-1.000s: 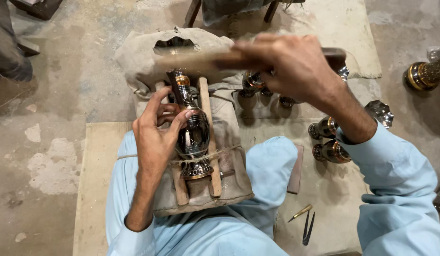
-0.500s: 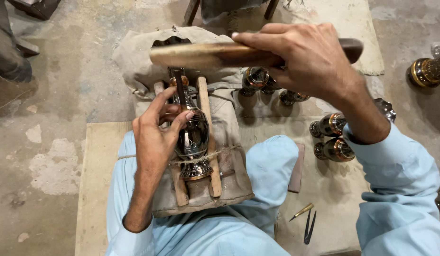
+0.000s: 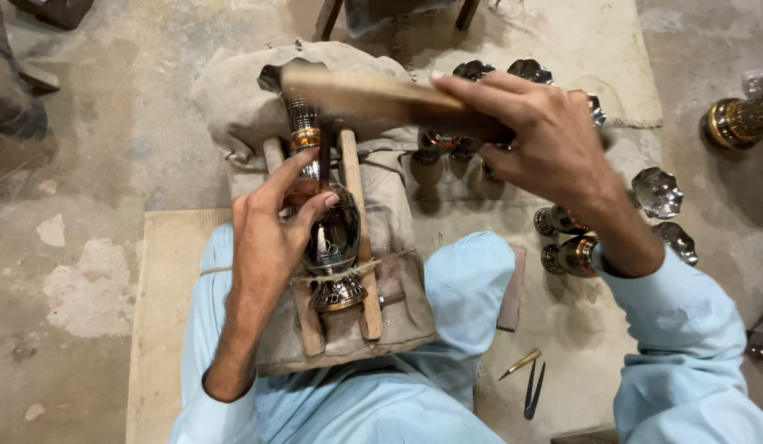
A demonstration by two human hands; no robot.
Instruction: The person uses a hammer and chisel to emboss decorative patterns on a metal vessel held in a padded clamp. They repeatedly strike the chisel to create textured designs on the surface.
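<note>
A dark engraved metal vase (image 3: 336, 238) lies on its side between two wooden slats (image 3: 354, 205), tied on a cloth cushion (image 3: 340, 337) over my lap. My left hand (image 3: 274, 226) pinches a thin chisel (image 3: 324, 156) upright against the vase's neck. My right hand (image 3: 546, 136) grips a wooden mallet (image 3: 365, 94), blurred, held level just above the chisel's top.
Several finished metal vases (image 3: 575, 251) stand on the floor to the right, and another brass-banded piece (image 3: 735, 119) lies at the far right. A brass punch (image 3: 521, 363) and dark tweezers (image 3: 533, 390) lie by my right knee. A pale mat (image 3: 163, 271) lies under me.
The mallet has come down and to the left, from above the cushion's far end toward the chisel's top. My left hand stays on the chisel and vase.
</note>
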